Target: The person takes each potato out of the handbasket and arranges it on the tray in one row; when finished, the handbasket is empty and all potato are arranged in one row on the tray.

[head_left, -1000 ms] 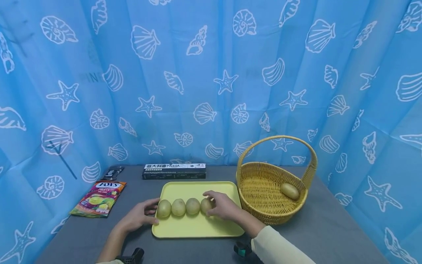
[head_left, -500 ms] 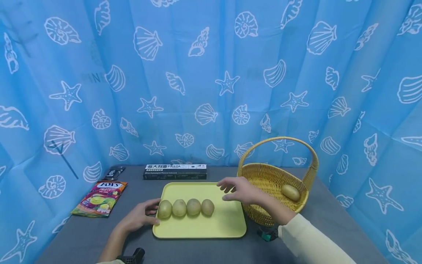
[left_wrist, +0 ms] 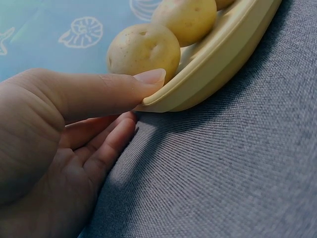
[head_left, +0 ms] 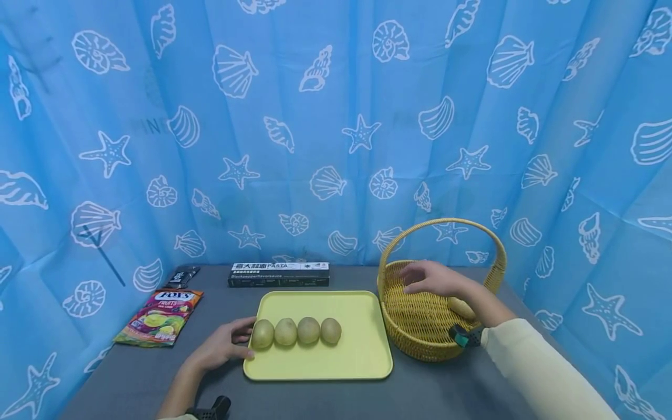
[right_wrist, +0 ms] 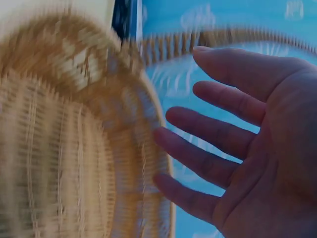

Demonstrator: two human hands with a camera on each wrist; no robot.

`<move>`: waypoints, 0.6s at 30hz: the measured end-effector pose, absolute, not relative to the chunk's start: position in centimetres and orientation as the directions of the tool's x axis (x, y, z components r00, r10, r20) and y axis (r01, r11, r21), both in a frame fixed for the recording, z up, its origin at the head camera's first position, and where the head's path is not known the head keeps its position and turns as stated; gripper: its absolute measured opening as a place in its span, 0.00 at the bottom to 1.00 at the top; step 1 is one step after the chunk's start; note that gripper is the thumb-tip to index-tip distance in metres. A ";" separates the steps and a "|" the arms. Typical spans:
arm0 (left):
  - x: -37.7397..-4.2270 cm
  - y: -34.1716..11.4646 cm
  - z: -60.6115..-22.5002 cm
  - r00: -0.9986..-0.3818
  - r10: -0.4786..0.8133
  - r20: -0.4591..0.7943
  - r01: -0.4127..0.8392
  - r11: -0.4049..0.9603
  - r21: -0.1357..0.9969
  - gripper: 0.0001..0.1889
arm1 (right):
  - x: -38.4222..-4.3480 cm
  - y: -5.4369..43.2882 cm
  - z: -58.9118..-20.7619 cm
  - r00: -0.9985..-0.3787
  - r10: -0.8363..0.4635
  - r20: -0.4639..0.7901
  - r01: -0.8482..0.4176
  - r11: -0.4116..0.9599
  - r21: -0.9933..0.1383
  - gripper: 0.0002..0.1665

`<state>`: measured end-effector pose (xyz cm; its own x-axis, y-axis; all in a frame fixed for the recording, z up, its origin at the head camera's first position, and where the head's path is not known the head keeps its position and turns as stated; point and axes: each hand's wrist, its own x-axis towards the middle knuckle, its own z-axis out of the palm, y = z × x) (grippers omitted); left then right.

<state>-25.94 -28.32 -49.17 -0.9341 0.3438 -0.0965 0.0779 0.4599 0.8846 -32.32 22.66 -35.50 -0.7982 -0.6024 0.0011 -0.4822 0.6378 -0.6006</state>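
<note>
Several round potatoes (head_left: 308, 331) sit in a row on a yellow tray (head_left: 362, 356). My left hand (head_left: 224, 344) grips the tray's left edge; in the left wrist view the thumb (left_wrist: 114, 91) lies over the rim near the end potato (left_wrist: 143, 52), the other fingers below. Over the wicker basket (head_left: 415, 344) is my right hand (head_left: 433, 279), holding nothing. Its fingers are spread and slightly bent in the right wrist view, beside the basket wall (right_wrist: 133, 163). One potato (head_left: 461, 307) lies inside the basket, partly covered by the right wrist.
The basket's tall arched handle (head_left: 443, 221) rises around the right hand. Behind the tray stands a black and white pasta box (head_left: 278, 274). A candy bag (head_left: 160, 318) and a small black packet (head_left: 182, 276) lie at left. A blue shell-print curtain (head_left: 325, 146) hangs behind.
My right hand has let go of the rightmost potato in the row, lifted off the tray and moved right to above the basket. The left hand has stayed at the tray's edge.
</note>
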 end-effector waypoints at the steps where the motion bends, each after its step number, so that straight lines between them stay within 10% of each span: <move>1: -25.9 -28.3 -49.2 -0.934 0.345 -0.096 0.078 0.458 0.886 0.44 | -32.6 23.2 -35.7 -0.812 -0.583 -0.013 -0.456 0.649 -0.609 0.28; 18: -25.7 -28.4 -49.2 -0.928 0.369 -0.058 0.117 0.434 0.893 0.43 | -33.5 29.4 -39.1 -0.885 -0.371 -0.281 -0.216 0.861 -0.460 0.36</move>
<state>-25.73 -28.35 -49.20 -0.9276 0.3690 -0.0579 0.1170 0.4343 0.8931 -33.52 29.40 -39.15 -0.8850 -0.3715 -0.2808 -0.2157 0.8614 -0.4598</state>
